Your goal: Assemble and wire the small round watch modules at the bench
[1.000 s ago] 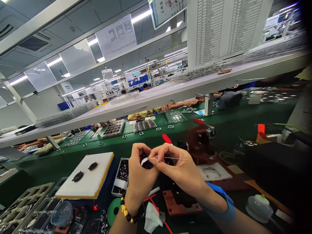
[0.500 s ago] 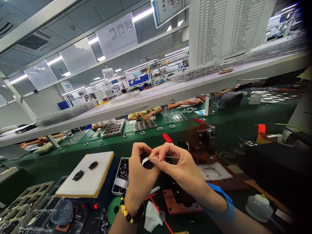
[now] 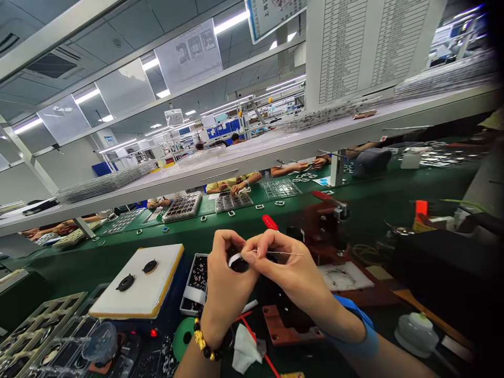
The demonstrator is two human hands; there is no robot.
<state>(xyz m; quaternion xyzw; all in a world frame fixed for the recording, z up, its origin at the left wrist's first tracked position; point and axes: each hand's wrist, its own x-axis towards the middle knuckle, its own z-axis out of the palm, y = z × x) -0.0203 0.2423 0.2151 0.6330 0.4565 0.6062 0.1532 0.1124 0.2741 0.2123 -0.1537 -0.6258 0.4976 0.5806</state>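
Note:
My left hand (image 3: 230, 278), with a beaded bracelet (image 3: 200, 338) at its wrist, is closed around a small black round part (image 3: 239, 264) with a whitish edge. My right hand (image 3: 285, 265) meets it at the fingertips and pinches a thin pale wire-like tool (image 3: 289, 254) that points right. Its tip at the part is hidden by the fingers. A blue band (image 3: 356, 328) circles the right wrist. Left of my hands, two black round parts (image 3: 125, 283) lie on a white pad (image 3: 137, 302).
Behind my left hand stands a box of small parts (image 3: 199, 273). A brown fixture (image 3: 325, 226) and a white cloth (image 3: 346, 276) are to the right. Trays (image 3: 35, 336) lie front left. Across the green bench, people's hands (image 3: 238, 187) work under a shelf (image 3: 220, 168).
My hands keep nearly the same pose around the part. Across the bench, a person's hands have shifted slightly, and the one at the yellow sleeve now has something pale by it.

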